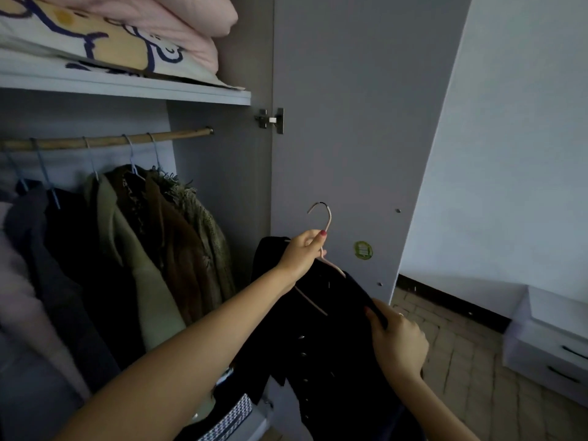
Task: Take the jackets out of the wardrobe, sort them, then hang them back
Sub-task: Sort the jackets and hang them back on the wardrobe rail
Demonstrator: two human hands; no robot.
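Note:
A black buttoned jacket (331,342) hangs on a pink hanger (327,224) in front of the open wardrobe door. My left hand (302,253) grips the hanger's neck just below the hook. My right hand (397,338) pinches the jacket's right shoulder edge. Inside the wardrobe, several jackets hang from a wooden rail (105,141): a fringed olive one (203,224), a brown one (178,246), a pale green one (140,262), dark ones (63,249) and a pink one (19,297) at the far left.
The grey wardrobe door (350,122) stands open behind the held jacket. Folded pink and patterned bedding (127,33) lies on the shelf above the rail. A white drawer unit (550,342) stands on the tiled floor at the right, by the white wall.

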